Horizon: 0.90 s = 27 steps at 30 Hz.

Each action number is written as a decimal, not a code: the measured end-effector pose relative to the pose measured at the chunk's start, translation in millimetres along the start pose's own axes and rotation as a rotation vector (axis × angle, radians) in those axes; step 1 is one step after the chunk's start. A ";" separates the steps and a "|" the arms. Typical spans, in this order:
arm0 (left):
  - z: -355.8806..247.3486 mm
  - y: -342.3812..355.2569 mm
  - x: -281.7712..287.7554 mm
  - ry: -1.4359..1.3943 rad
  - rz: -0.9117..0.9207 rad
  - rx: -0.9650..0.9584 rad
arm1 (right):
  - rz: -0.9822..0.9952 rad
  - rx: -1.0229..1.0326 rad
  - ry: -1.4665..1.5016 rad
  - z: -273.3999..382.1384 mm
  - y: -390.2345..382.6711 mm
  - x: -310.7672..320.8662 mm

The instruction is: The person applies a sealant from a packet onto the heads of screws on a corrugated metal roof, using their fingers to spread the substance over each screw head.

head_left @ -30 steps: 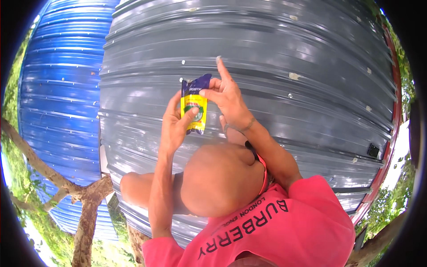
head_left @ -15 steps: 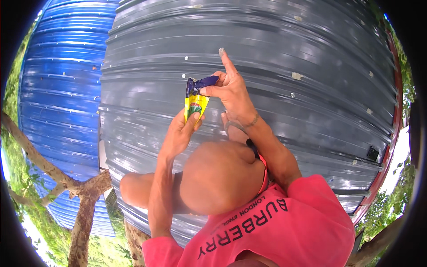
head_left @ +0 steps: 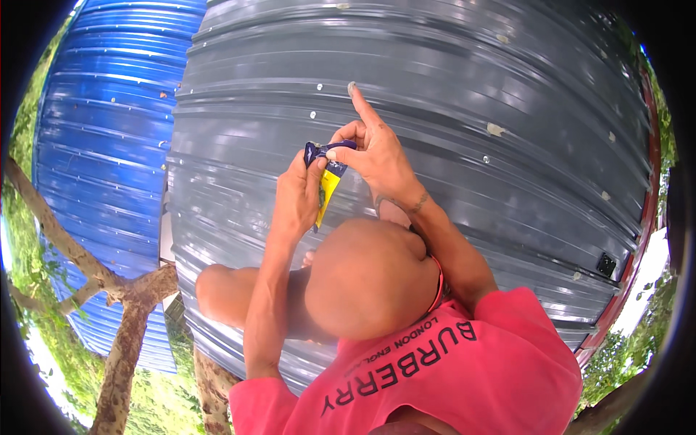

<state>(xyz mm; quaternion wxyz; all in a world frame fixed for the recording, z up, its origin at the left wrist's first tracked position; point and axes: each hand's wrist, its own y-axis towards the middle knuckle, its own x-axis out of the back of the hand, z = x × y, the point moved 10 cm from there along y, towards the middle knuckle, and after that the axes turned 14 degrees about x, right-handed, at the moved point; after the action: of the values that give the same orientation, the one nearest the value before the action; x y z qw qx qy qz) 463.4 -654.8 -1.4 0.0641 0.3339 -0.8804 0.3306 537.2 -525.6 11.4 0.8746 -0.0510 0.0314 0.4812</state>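
Left hand (head_left: 297, 194) and right hand (head_left: 378, 151) pinch closed on the packet (head_left: 330, 190); uneven pulling could tear it below their grip.

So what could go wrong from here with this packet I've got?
The packet looks creased where the left hand and right hand pinch its purple end, so it might tear there. If it slips, it could drop onto the glossy ribbed metal sheeting and slide. The right index fingertip looks coated in something pale, which might smear onto the packet.
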 end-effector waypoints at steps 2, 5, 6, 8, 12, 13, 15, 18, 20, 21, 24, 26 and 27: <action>-1.9 -1.4 1.4 -0.005 -0.012 -0.026 | -0.002 -0.005 0.045 1.3 -3.1 -1.9; -6.9 -3.0 1.5 0.014 -0.029 -0.064 | -0.001 -0.020 0.057 1.1 -5.4 -1.0; -8.1 -3.1 1.7 0.037 -0.036 -0.072 | -0.002 -0.028 0.051 0.5 -6.3 0.3; -12.6 -4.0 2.0 0.064 -0.043 -0.094 | 0.004 -0.049 0.088 -4.6 -6.6 -0.5; -26.1 -7.3 1.2 0.075 -0.038 -0.161 | -0.021 -0.043 0.110 -3.5 -8.1 0.3; -29.2 -8.4 0.8 0.076 -0.036 -0.180 | -0.029 -0.043 0.108 -1.9 -8.8 0.2; -32.1 -8.5 -2.3 0.092 -0.017 -0.177 | -0.047 -0.041 0.101 1.4 -10.2 1.9; -31.6 -8.5 -7.3 0.104 0.018 -0.135 | -0.087 -0.010 0.102 -1.6 -10.8 5.5; -28.8 -7.8 -9.9 0.117 0.041 -0.095 | -0.102 -0.037 0.081 -9.2 -13.7 7.8; -26.7 -7.1 -10.5 0.129 0.050 -0.074 | -0.109 -0.050 0.070 -11.8 -14.7 8.7; -25.6 -8.0 -7.9 0.155 0.059 -0.033 | -0.066 -0.095 0.060 -13.4 -15.9 11.0; -24.7 -7.8 -3.9 0.167 0.044 -0.037 | 0.027 -0.122 0.102 -15.6 -18.2 5.9; -24.0 -6.4 -1.1 0.172 0.030 -0.052 | 0.075 -0.134 0.123 -16.0 -19.9 2.4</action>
<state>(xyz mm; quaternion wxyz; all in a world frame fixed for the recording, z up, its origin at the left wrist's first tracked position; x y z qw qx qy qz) 465.7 -642.8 20.2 0.1430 0.2896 -0.8848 0.3359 555.1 -536.1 -3.5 0.8468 -0.1379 0.0548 0.5108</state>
